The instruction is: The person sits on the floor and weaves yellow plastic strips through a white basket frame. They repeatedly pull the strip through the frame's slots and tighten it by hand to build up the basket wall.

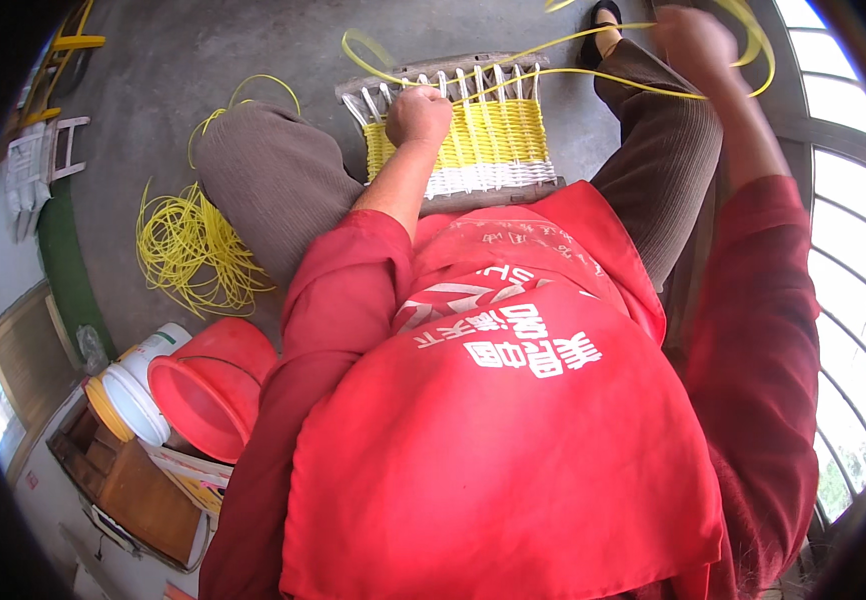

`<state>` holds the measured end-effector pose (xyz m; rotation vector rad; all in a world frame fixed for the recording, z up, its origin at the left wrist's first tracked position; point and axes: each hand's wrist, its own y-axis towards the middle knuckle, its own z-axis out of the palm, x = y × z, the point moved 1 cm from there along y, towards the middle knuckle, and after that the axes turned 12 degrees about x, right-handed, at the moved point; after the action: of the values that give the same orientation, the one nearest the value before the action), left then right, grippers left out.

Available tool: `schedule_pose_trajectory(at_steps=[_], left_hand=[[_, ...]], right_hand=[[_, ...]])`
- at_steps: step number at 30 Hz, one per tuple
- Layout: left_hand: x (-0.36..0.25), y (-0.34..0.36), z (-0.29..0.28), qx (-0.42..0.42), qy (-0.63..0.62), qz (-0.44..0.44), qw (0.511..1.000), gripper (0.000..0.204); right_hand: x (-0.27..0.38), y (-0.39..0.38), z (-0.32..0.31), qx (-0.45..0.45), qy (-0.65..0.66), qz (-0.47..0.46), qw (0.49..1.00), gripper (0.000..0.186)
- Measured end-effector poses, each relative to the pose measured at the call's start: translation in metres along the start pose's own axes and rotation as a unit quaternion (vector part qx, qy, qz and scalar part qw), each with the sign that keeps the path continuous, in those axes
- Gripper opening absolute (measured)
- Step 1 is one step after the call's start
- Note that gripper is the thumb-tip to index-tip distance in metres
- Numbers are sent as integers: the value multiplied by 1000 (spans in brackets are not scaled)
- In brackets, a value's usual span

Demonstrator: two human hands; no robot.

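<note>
A partly woven panel point(483, 140) of yellow and white strips lies across my lap, with white upright ribs along its far edge. My left hand point(418, 113) rests fisted on the panel's upper left part, pressing on the weave. My right hand point(695, 42) is raised at the upper right, blurred, and closed on a long yellow strip point(573, 72) that loops from the panel's top edge across to it. I wear a red apron and brown trousers.
A tangled heap of yellow strips point(193, 245) lies on the concrete floor at the left. A red plastic basin point(211, 385) and a white tub point(138, 395) stand at the lower left beside wooden boxes. White framed windows point(843, 200) curve along the right.
</note>
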<state>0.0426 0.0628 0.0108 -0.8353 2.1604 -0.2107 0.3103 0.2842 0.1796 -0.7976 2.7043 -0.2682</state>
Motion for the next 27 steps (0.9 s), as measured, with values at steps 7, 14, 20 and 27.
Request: schedule_pose_trajectory(at_steps=[7, 14, 20, 27], left_hand=[[-1, 1, 2, 16, -6, 4, 1000, 15], [-5, -7, -5, 10, -12, -9, 1000, 15], [-3, -4, 1, 1, -11, 6, 1000, 16], [10, 1, -1, 46, -97, 65, 992, 19]], right_hand=[[-369, -18, -14, 48, 77, 378, 921, 49], [-408, -139, 28, -58, 137, 470, 870, 39], [-404, -183, 39, -137, 176, 489, 844, 33], [-169, -124, -15, -288, 291, 228, 883, 30]])
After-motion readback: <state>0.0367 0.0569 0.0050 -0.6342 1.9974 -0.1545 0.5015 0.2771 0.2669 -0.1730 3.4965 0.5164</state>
